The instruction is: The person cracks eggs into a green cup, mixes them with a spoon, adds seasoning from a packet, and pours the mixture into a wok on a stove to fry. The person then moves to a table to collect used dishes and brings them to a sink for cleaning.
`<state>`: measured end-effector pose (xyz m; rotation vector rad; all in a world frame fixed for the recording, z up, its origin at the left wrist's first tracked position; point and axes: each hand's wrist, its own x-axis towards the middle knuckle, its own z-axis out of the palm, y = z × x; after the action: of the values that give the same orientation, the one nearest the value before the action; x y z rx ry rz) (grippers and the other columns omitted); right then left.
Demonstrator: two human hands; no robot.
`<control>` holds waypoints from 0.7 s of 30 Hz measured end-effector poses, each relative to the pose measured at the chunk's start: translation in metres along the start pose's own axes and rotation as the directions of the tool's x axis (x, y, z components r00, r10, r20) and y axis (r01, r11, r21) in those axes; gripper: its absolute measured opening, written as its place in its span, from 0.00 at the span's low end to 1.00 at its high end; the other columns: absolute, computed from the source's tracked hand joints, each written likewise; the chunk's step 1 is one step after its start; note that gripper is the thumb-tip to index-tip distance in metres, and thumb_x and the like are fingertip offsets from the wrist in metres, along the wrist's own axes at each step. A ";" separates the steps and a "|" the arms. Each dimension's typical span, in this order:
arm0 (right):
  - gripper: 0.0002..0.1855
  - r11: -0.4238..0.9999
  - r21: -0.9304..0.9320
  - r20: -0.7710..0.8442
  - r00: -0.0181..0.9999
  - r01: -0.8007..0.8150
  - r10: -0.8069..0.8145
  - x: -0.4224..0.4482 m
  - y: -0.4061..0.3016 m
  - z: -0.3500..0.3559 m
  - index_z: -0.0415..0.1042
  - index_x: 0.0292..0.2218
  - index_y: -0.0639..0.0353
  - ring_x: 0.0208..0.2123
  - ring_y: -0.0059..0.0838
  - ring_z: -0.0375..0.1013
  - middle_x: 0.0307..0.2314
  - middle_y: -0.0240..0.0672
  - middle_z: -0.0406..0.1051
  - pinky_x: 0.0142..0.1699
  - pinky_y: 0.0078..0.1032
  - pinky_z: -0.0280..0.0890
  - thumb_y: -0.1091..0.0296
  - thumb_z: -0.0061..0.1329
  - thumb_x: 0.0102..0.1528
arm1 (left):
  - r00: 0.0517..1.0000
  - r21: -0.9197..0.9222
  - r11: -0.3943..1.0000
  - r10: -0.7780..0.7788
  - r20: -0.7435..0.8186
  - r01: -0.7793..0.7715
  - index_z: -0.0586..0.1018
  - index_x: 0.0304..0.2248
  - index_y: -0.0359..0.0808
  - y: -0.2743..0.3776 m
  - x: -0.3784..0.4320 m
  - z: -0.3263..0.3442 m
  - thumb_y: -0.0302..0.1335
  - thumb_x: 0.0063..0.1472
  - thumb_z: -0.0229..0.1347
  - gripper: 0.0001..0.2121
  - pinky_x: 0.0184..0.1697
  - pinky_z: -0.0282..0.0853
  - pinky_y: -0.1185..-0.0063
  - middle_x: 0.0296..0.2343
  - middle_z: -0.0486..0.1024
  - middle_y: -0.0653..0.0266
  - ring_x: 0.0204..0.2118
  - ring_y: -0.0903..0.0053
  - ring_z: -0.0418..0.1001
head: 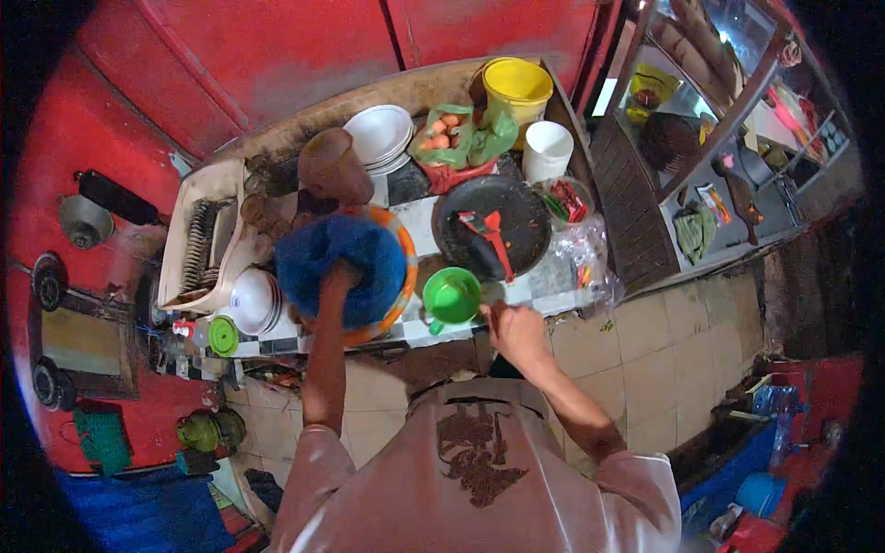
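My left hand (341,275) reaches into a dark blue, blurred cloth or bag (366,252), which lies over a basin with an orange patterned rim (409,276). Its fingers are hidden in the blue folds. Curled like a loose fist, my right hand (517,333) is at the table's front edge with nothing visible in it. Its tip comes up beside a green plastic cup (452,296); whether they touch is unclear. Behind the cup is a large black stone mortar (456,200), with a pestle and a red-handled utensil (494,242) lying across it.
Stacked white bowls (379,131), eggs in a green bag (441,131), a yellow bucket (517,86) and a white container (547,151) line the back. Chillies (570,200) and a clear plastic bag (588,256) lie right. A dish rack (207,242) and bowls (254,301) stand left.
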<state>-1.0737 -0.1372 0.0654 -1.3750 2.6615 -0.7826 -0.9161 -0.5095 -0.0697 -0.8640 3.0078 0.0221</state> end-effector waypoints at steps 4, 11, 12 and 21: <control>0.16 0.970 0.238 -0.016 0.999 0.044 -0.041 -0.015 0.045 0.008 0.65 0.19 0.62 0.14 0.46 0.66 0.11 0.47 0.65 0.19 0.38 0.60 0.61 0.40 0.53 | 0.991 -0.188 0.974 -0.130 -0.020 0.124 0.71 0.34 0.34 0.000 -0.007 -0.004 0.32 0.56 0.45 0.11 0.37 0.65 0.74 0.29 0.71 0.53 0.35 0.66 0.70; 0.09 0.934 0.327 0.158 0.967 0.141 -0.201 -0.036 0.103 0.043 0.65 0.26 0.59 0.13 0.46 0.66 0.11 0.45 0.64 0.19 0.39 0.60 0.64 0.40 0.53 | 0.672 -0.989 -0.016 -0.735 -0.086 -0.144 0.68 0.43 0.34 0.113 -0.061 -0.145 0.31 0.59 0.47 0.14 0.37 0.66 0.81 0.29 0.69 0.64 0.33 0.80 0.69; 0.08 0.921 0.365 0.169 0.964 0.134 -0.207 -0.034 0.100 0.039 0.64 0.25 0.60 0.14 0.45 0.66 0.11 0.45 0.64 0.19 0.38 0.60 0.66 0.41 0.53 | 0.650 -0.982 -0.067 -0.757 -0.067 -0.178 0.68 0.44 0.34 0.136 -0.069 -0.166 0.30 0.59 0.48 0.14 0.36 0.67 0.81 0.29 0.69 0.64 0.32 0.81 0.69; 0.06 0.847 0.433 -0.044 0.946 0.307 -0.321 -0.016 0.068 0.014 0.63 0.25 0.62 0.10 0.37 0.64 0.09 0.40 0.62 0.16 0.30 0.57 0.73 0.44 0.51 | 0.740 -0.990 0.092 -0.657 -0.143 -0.110 0.72 0.40 0.32 0.242 -0.091 -0.084 0.20 0.44 0.60 0.21 0.42 0.67 0.77 0.36 0.72 0.60 0.39 0.75 0.70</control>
<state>-1.1112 -0.0980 0.0192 -1.6803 2.0684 -1.2801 -0.9683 -0.2580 0.0177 -1.7837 2.7233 2.4838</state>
